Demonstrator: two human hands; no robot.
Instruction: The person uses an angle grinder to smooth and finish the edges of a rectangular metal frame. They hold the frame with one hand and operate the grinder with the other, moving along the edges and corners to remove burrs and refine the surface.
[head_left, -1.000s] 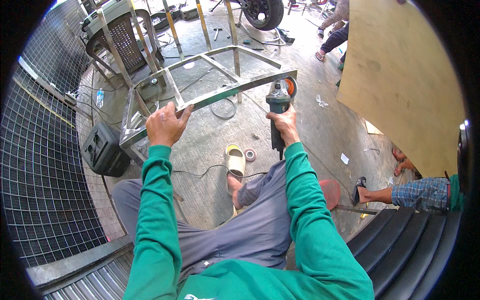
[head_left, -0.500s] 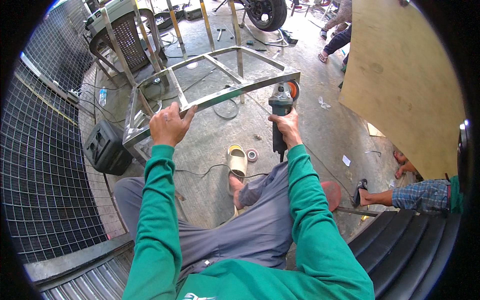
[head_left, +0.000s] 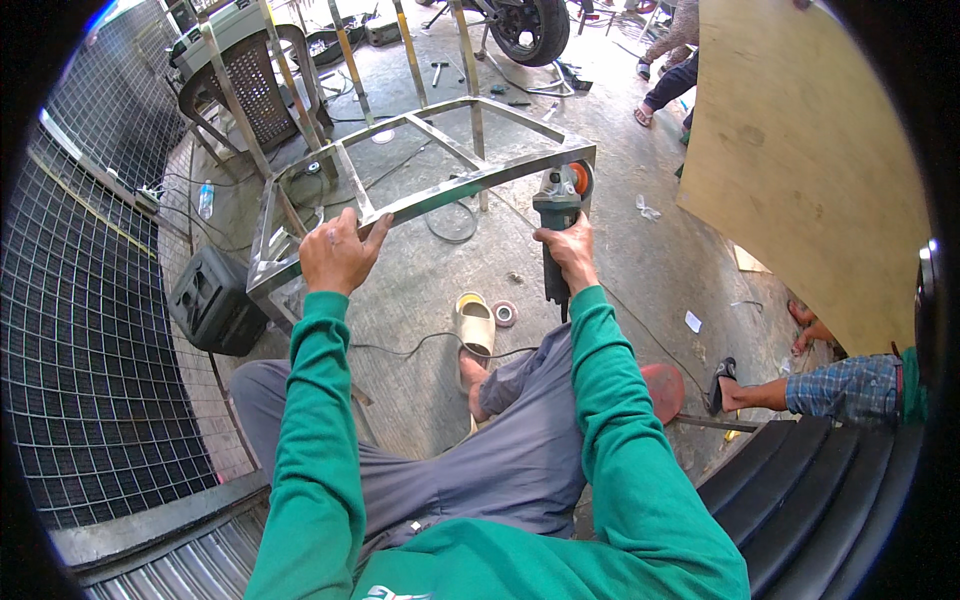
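A welded metal frame point(head_left: 450, 189) of square tubing stands in front of me, its long legs rising at the back. My left hand point(head_left: 340, 252) grips its near rail, left of the middle, fingers over the top. Wrapped round the body of an angle grinder point(head_left: 557, 212) is my right hand point(head_left: 572, 250). The grinder points away from me, and its orange disc point(head_left: 579, 178) is at the frame's near right corner. Whether the disc touches the metal I cannot tell.
Wire mesh point(head_left: 90, 330) runs along the left, beside a black plastic case point(head_left: 213, 300). A plywood sheet point(head_left: 800, 160) stands at the right. Below lie a spare disc point(head_left: 504, 314) and a cord point(head_left: 405, 350). Other people's legs show at right; a motorcycle wheel point(head_left: 530, 30) stands at the back.
The grinder and my right hand have shifted very slightly left in the picture, along with the frame's right corner. Both hands keep their hold.
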